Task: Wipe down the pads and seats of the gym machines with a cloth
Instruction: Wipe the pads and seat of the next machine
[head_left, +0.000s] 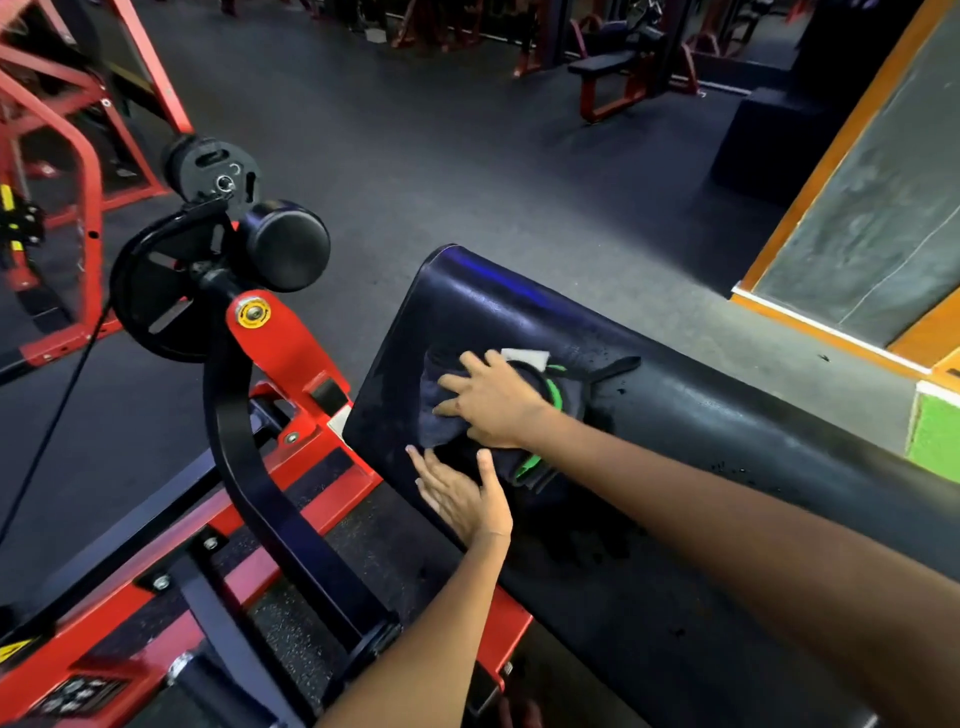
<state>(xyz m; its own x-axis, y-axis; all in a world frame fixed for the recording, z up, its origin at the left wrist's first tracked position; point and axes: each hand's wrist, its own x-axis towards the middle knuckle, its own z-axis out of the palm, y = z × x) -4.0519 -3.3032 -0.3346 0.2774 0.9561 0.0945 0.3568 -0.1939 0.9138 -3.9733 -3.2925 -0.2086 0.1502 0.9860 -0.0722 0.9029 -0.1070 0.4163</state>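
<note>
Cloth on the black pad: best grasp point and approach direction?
Take the cloth at its bunched left part, beyond the right hand pressing it flat. Come from above and the pad's upper end: the folds there stand proud, giving fingers something to pinch. The green-trimmed edge lies flatter against the pad, probably harder to lift. The left hand rests open just below.

Cloth (447, 410) on pad (675, 415), roller (285, 244) left.

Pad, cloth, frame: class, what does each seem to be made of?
Pad: probably vinyl or leatherette, smooth and glossy with blue reflections. Cloth: soft dark fabric, crumpled, green trim. Frame: likely metal, glossy red paint, bolted.
</note>
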